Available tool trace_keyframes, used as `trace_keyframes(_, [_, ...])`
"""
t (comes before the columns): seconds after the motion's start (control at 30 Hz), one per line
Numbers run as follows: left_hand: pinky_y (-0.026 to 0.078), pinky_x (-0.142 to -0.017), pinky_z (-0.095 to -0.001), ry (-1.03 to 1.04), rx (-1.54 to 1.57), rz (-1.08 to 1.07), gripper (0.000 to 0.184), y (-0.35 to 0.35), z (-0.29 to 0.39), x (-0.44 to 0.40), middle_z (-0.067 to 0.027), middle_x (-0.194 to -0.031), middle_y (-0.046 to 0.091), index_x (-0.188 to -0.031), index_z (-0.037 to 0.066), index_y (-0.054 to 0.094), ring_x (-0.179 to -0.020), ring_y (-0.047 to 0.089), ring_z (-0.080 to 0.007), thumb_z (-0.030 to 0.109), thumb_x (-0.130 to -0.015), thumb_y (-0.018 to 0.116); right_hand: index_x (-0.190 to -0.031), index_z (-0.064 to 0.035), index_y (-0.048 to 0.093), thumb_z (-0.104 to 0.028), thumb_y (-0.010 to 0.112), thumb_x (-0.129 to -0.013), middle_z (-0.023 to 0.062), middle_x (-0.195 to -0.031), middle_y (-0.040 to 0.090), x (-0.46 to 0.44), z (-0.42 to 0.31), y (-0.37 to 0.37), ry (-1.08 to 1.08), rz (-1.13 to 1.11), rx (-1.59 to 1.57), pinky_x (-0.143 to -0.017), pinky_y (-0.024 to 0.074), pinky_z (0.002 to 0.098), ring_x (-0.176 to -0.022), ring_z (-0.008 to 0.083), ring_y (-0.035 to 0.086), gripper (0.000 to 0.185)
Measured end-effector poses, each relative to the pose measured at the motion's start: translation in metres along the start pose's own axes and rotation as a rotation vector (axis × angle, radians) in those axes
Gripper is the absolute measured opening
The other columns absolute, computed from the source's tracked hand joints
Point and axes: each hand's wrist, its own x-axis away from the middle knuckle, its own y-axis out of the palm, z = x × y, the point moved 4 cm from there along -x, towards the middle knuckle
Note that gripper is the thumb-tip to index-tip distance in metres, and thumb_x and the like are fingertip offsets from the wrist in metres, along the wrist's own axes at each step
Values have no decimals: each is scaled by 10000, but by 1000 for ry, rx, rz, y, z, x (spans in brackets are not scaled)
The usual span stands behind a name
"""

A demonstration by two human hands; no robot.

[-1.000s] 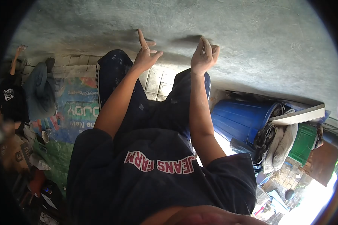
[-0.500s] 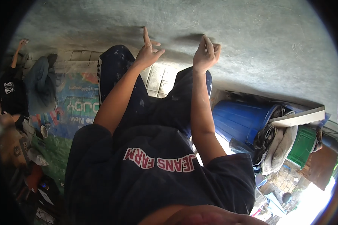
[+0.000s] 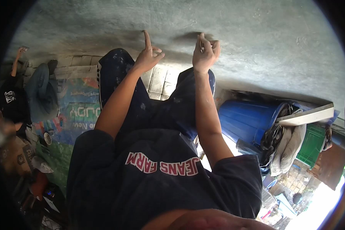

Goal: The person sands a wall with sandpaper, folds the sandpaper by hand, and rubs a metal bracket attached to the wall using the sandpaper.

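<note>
My left hand [image 3: 147,57] is raised to a grey, smooth-plastered wall [image 3: 257,42], its index finger stretched out with the tip at the surface. The thumb and other fingers stand apart, and nothing shows in them. To its right, my right hand [image 3: 206,55] has its fingers pinched together, their tips close to or touching the same wall. Whatever the pinch holds, if anything, is too small to make out. A dark shadow lies on the wall beside the right fingertips. My knees [image 3: 117,71] in dark, paint-spotted trousers are bent below the hands.
At the left, another person [image 3: 12,97] reaches a hand up to the wall with a small object. A printed banner [image 3: 78,97] lies on the floor. On the right stand a blue barrel [image 3: 247,119], a pale board [image 3: 310,115], grey sacks [image 3: 293,149] and a green crate [image 3: 311,145].
My right hand has shifted slightly left along the wall, still pinched. My left hand has moved slightly left and down in view, index finger still extended.
</note>
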Motion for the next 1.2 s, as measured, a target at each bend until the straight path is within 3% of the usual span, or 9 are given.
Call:
trace_keyframes(0.43, [508, -880, -371, 11, 24, -7, 1146, 2, 0, -6, -144, -1050, 659, -1404, 101, -364, -931, 664, -265, 195, -881, 651, -803, -144, 695, -26, 719, -713, 14, -726, 549, -3, -10, 4, -11, -58, -54, -601, 390, 333, -624, 198, 523, 151])
trace_keyframes(0.5, [507, -867, -357, 52, -11, 23, 1134, 4, -2, -6, -141, -1039, 660, -1419, 94, -340, -915, 664, -251, 192, -878, 651, -795, -137, 704, -47, 721, -717, 33, -789, 608, 22, -9, 11, 171, -415, -46, -612, 419, 344, -683, 221, 570, 119])
trace_keyframes(0.57, [506, -855, -342, 99, -48, 66, 1122, 0, 0, -11, -137, -1027, 661, -1433, 88, -316, -900, 664, -237, 189, -875, 652, -842, -144, 726, -86, 732, -763, 55, -788, 599, 38, -15, 6, 323, -371, -213, -646, 438, 331, -675, 223, 563, 98])
trace_keyframes(0.63, [495, -899, -383, 66, -17, -15, 1078, -2, 6, -3, -153, -1113, 651, -1469, 53, -227, -1028, 633, -318, 251, -876, 651, -872, -121, 728, -110, 732, -790, 51, -778, 612, 46, -12, 10, 376, -362, -344, -647, 448, 310, -659, 194, 562, 83])
trace_keyframes(0.67, [495, -878, -372, 40, -57, 44, 787, -5, 13, 4, -144, -1134, 644, -1510, 56, 185, -1033, 629, -307, 269, -894, 627, -903, -99, 731, -134, 732, -818, 47, -769, 625, 54, -11, 12, 434, -359, -467, -647, 458, 290, -643, 165, 560, 92])
trace_keyframes(0.7, [495, -878, -372, 38, -68, 46, 787, -5, 10, 7, -144, -1134, 644, -1510, 56, 185, -1033, 629, -307, 269, -894, 627, -903, -99, 731, -134, 732, -818, 47, -769, 625, 59, -14, 10, 439, -355, -476, -647, 458, 290, -643, 165, 560, 92])
trace_keyframes(0.77, [494, -877, -367, 265, -36, 53, 456, -4, 16, 7, -148, -1150, 636, -1323, 72, 532, -1043, 620, -302, 270, -918, 597, -924, -36, 715, -152, 721, -847, 36, -764, 652, 82, -13, 18, 962, -586, -803, -622, 468, 249, -641, 97, 554, 140])
trace_keyframes(0.8, [494, -873, -362, 270, 98, 65, 276, -5, 29, 13, -148, -1112, 638, -1127, 63, 659, -1039, 618, -282, 243, -932, 581, -933, 6, 695, -172, 707, -870, 22, -764, 660, 86, -17, 18, 987, -638, -814, -585, 470, 233, -649, 67, 553, 190])
trace_keyframes(1.2, [483, -773, -323, 304, 98, 39, 206, -5, 32, 9, -117, -963, 659, -994, 12, 672, -882, 634, -210, 184, -922, 583, -962, 0, 662, -236, 664, -908, -2, -764, 610, 93, -23, 32, 1159, -727, -1020, -622, 463, 239, -696, 72, 538, 242])
